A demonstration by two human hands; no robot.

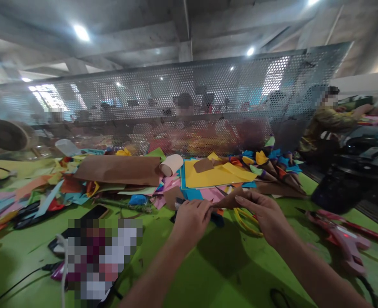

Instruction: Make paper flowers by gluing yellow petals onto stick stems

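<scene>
Between my two hands, a small piece of brown paper (225, 202) is held a little above the green table (217, 273). My left hand (193, 218) is closed on the paper's left end, with its fingertips partly hidden. At the other end, my right hand (262, 209) pinches the paper between thumb and fingers. Scissors with yellow handles (248, 222) lie just behind and below the paper, beside my right hand. Behind my hands, yellow paper sheets (195, 173) rest on other coloured sheets.
A pink glue gun (343, 239) lies at right near a black bin (346, 175). Brown paper cones (291, 182) and a brown paper roll (121, 169) stand farther back. A phone (94, 216) lies at left. A perforated metal screen (163, 102) spans the back; a person (326, 119) sits at far right.
</scene>
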